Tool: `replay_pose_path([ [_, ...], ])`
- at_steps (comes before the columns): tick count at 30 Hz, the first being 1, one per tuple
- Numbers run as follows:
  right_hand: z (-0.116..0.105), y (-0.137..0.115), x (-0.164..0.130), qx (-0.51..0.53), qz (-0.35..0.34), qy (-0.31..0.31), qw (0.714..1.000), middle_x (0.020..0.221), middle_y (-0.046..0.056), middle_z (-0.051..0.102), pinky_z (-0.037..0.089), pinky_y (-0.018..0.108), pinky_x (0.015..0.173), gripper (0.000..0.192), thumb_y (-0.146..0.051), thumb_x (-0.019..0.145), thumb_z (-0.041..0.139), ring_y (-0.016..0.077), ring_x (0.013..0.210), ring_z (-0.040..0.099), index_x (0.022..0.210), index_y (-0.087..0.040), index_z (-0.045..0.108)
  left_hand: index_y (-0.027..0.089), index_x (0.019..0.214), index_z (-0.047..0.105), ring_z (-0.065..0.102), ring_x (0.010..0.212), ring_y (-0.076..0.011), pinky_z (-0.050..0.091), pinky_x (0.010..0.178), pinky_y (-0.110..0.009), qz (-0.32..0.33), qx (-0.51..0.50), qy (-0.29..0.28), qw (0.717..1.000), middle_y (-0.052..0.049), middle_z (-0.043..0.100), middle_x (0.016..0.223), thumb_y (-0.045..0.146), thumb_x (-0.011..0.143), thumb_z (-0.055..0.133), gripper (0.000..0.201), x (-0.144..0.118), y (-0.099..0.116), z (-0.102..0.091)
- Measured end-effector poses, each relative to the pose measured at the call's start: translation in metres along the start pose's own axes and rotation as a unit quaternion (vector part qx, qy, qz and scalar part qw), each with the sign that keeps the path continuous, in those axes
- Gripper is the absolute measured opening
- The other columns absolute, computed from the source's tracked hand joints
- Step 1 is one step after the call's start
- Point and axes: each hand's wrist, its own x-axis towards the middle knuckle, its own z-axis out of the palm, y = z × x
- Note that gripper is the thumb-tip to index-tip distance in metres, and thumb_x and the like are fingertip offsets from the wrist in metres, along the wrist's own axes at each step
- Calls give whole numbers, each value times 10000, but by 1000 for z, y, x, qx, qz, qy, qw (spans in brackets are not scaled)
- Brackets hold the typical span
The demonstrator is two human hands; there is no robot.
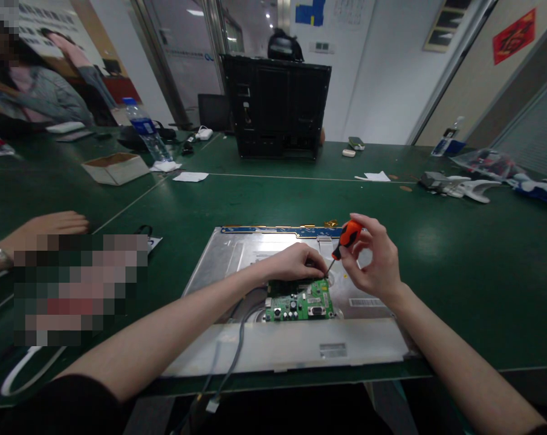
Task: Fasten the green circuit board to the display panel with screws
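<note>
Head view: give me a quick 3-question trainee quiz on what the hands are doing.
1. True or false: the right hand holds an orange-handled screwdriver.
2. The left hand rests at the top edge of: A) the water bottle B) the green circuit board C) the cardboard box
3. Fill in: the board sits on a metal panel lying on the ____ table.

Key: 1 true; 2 B; 3 green
</note>
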Motion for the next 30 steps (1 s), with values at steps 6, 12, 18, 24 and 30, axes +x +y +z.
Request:
replay_pose_path([
  [6,-1,2,3,1,-11,10,1000,988,-6,544,500,192,429,577,-244,854,715,64,564,547,1355,-323,438,140,878,772,655,736,-133,468,724,-216,-1,-2,-2,1000,-20,743,801,119,835,686,99,0,0,0],
  [12,-2,-1,4,-41,-24,9,999,945,-11,560,514,228,434,599,-189,888,661,74,540,521,1417,-373,448,130,890,770,653,730,-134,465,718,-218,-6,0,-8,1000,-22,740,793,120,839,684,100,1,-1,0],
  [18,0,-1,0,-9,-7,9,1000,937,-7,604,494,207,415,650,-157,862,617,76,531,565,1448,-312,381,131,903,774,657,737,-132,467,733,-219,-5,6,-4,1000,-23,748,819,106,838,689,110,1,-1,0],
  [24,0,1,-1,-9,-2,0,1000,848,-31,606,504,199,432,551,-212,868,630,86,528,580,1367,-287,407,141,893,773,659,748,-135,467,743,-219,-4,4,-2,1000,-18,750,815,109,835,692,104,0,0,0],
  [30,0,4,0,0,-9,16,1000,964,-10,567,491,179,425,538,-277,856,721,67,562,573,1312,-309,438,149,899,773,654,742,-132,469,729,-216,3,3,-6,1000,-14,741,800,136,848,685,103,0,-1,0],
])
